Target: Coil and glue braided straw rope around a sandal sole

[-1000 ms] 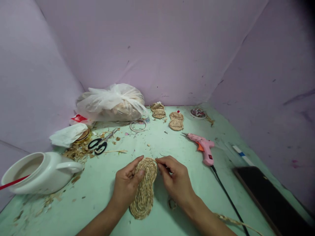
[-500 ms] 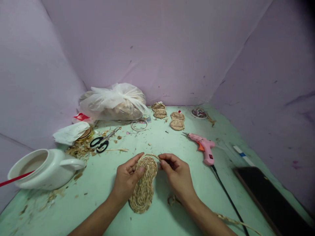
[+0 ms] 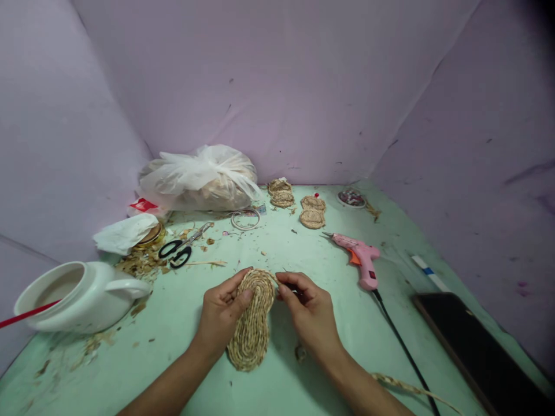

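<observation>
A sole-shaped coil of braided straw [image 3: 250, 329] is tilted above the green table, narrow at its waist. My left hand [image 3: 224, 306] grips its upper left edge, thumb on the face and fingers behind. My right hand [image 3: 309, 306] pinches the loose end of the straw braid [image 3: 274, 277] at the coil's upper right. There the braid lies close along the rim. More braid [image 3: 403, 386] trails out from under my right forearm towards the lower right.
A pink glue gun [image 3: 356, 254] with a black cord lies at right, near a dark phone [image 3: 477, 352]. Black-handled scissors [image 3: 184, 248], a white pot [image 3: 99, 300] and straw scraps are at left. Behind are a plastic bag [image 3: 199, 182] and small straw pieces [image 3: 312, 212].
My right hand has moved slightly left and brought the braid down against the coil's top rim, closing the small gap there. My left hand keeps its hold.
</observation>
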Demonstrator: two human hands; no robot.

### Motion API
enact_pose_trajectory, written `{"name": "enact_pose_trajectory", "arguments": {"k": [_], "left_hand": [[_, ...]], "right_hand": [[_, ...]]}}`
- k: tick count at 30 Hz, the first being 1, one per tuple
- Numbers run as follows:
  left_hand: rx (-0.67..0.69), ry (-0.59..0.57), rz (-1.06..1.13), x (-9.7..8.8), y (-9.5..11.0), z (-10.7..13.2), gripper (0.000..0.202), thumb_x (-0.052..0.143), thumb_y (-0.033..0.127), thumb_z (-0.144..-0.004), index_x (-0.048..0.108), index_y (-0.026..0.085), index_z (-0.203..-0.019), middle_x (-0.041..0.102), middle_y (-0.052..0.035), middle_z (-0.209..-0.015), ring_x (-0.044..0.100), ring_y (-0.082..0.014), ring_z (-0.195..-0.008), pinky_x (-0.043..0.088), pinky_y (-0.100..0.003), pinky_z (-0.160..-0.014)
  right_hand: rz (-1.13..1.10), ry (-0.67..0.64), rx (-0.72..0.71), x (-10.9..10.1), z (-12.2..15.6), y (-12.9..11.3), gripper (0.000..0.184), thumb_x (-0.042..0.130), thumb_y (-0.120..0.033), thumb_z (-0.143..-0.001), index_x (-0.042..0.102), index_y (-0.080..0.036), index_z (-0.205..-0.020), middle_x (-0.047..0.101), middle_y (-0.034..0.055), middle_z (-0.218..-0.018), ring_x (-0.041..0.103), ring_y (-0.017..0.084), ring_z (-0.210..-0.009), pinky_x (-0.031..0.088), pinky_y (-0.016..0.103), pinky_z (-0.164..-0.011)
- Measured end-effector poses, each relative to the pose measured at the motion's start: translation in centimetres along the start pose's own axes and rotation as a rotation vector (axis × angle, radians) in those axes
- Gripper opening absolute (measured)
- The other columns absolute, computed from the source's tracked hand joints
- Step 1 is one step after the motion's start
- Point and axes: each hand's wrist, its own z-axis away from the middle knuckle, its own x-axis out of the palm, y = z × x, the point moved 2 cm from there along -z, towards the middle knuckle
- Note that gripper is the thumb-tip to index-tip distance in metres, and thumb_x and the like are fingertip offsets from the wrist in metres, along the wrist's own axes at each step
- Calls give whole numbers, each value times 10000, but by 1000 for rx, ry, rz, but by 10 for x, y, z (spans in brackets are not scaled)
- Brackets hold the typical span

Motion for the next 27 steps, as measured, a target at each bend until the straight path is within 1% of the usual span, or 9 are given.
{"name": "enact_pose_trajectory", "arguments": {"k": [5, 7, 10, 15, 17, 19, 23, 25, 27], "left_hand": [[-8, 27, 13, 0, 0, 0, 552, 776, 369, -612, 670, 121, -1094, 743, -87, -903, 690, -223, -769, 564, -302, -737], [-14, 62, 27, 0, -2, -1, 592, 778, 380, -606, 653, 110, -1118, 743, -92, -896, 691, -223, -750, 567, -306, -713], [-10, 138, 54, -1, -3, -3, 664, 780, 392, -596, 613, 105, -1171, 736, -98, -943, 689, -231, -799, 564, -304, -723], [11, 250, 122, -3, 1, -8, 683, 776, 375, -584, 598, 90, -1178, 735, -105, -945, 688, -239, -835, 552, -335, -782], [40, 304, 147, -4, 5, -9, 671, 763, 352, -590, 591, 93, -1184, 727, -105, -987, 681, -236, -879, 538, -343, -830], [78, 353, 161, -5, 9, -9, 641, 743, 328, -607, 590, 102, -1187, 713, -103, -1041, 669, -230, -926, 522, -340, -865], [143, 395, 165, -4, 17, -7, 587, 714, 299, -642, 593, 118, -1187, 682, -98, -1125, 641, -219, -1001, 495, -324, -906], [158, 372, 159, -2, 19, -6, 565, 715, 288, -641, 607, 119, -1169, 697, -91, -1087, 650, -215, -969, 502, -322, -885], [162, 318, 152, -1, 21, -5, 529, 724, 284, -629, 639, 117, -1124, 726, -79, -990, 668, -214, -890, 519, -324, -837]], "right_hand": [[17, -26, -53, 2, 3, -1, 157, 573, -202, -780, 715, -193, -847, 689, 57, -847, 659, 187, -753, 563, 319, -670], [20, -36, -78, 4, 6, 1, 190, 566, -192, -786, 716, -198, -902, 697, 69, -901, 664, 196, -803, 570, 333, -704], [24, -73, -107, 10, 14, 4, 275, 531, -178, -812, 693, -209, -1032, 690, 89, -1057, 657, 218, -946, 559, 370, -813], [82, -169, -95, 23, 32, 10, 467, 430, -140, -849, 520, -160, -1307, 593, 137, -1277, 598, 245, -1123, 485, 449, -955], [118, -214, -94, 26, 39, 10, 500, 408, -131, -853, 470, -143, -1349, 550, 136, -1326, 530, 245, -1208, 432, 464, -1008], [143, -261, -111, 29, 43, 7, 507, 396, -134, -860, 450, -151, -1363, 542, 117, -1338, 493, 228, -1243, 415, 447, -1027], [286, -261, -207, 27, 43, -5, 466, 391, -168, -881, 464, -154, -1341, 594, 126, -1279, 570, 224, -1165, 492, 407, -953], [397, -266, -300, 23, 40, -12, 420, 407, -179, -884, 503, -144, -1291, 652, 139, -1185, 639, 232, -1051, 541, 383, -867], [470, -296, -385, 18, 35, -18, 355, 425, -182, -880, 555, -150, -1208, 700, 128, -1060, 679, 225, -910, 565, 349, -771]]}}
